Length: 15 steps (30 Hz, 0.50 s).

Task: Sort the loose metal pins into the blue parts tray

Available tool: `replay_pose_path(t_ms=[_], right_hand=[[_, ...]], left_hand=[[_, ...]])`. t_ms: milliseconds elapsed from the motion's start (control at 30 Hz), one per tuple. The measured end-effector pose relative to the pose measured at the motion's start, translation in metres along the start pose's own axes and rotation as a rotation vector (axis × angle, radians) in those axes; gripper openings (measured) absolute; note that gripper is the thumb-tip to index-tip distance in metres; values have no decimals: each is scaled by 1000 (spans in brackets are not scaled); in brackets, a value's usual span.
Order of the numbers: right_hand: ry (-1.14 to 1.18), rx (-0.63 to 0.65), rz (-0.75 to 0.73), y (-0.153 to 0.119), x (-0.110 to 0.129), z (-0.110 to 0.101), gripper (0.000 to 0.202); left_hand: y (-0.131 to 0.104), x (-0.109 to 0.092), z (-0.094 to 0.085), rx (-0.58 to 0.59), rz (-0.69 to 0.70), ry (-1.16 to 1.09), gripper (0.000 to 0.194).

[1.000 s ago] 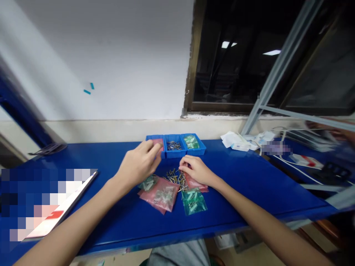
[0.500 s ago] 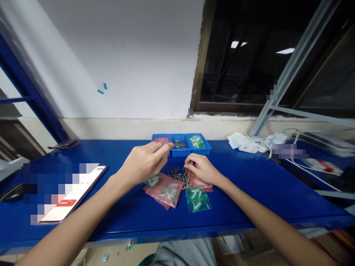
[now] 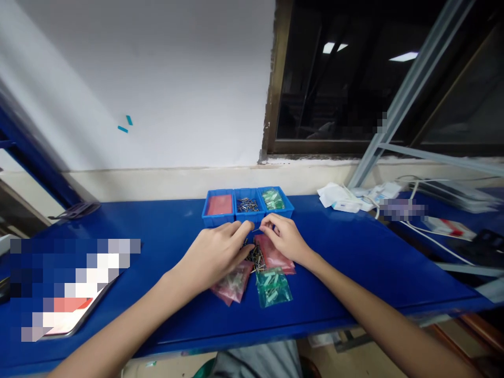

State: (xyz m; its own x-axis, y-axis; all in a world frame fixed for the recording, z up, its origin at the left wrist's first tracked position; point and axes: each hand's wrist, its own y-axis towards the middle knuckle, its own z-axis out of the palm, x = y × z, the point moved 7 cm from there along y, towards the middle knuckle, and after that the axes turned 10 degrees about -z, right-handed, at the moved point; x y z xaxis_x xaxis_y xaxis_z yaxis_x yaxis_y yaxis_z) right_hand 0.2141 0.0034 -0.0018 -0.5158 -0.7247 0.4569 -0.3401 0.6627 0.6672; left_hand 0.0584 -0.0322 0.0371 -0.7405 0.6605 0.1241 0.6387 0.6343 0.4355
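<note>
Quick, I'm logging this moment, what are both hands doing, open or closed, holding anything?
Left hand: open, thumb and fingers apart, by the metal pins.
Right hand: closed, seemingly pinching a thin piece.

We list: brass-and-silver metal pins (image 3: pixel 258 259), six o'clock, part-hidden by our left hand (image 3: pixel 220 249); white-screened flat device (image 3: pixel 81 311), eight o'clock, pixelated.

White wall (image 3: pixel 177 84), dark window (image 3: pixel 323 94), blue table (image 3: pixel 334 252)

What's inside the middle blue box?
The middle blue box holds a jumble of small, thin metal pieces. You can see the ones on top, but whatever is underneath them is covered.
</note>
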Motion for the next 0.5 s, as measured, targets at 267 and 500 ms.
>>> replay_pose_path(t_ms=[267, 500], right_hand=[[121, -17, 64, 0, 7, 4, 9], [153, 17, 95, 2, 12, 2, 9]], left_hand=[[3, 1, 24, 23, -27, -15, 17], [10, 3, 28, -19, -32, -84, 21]])
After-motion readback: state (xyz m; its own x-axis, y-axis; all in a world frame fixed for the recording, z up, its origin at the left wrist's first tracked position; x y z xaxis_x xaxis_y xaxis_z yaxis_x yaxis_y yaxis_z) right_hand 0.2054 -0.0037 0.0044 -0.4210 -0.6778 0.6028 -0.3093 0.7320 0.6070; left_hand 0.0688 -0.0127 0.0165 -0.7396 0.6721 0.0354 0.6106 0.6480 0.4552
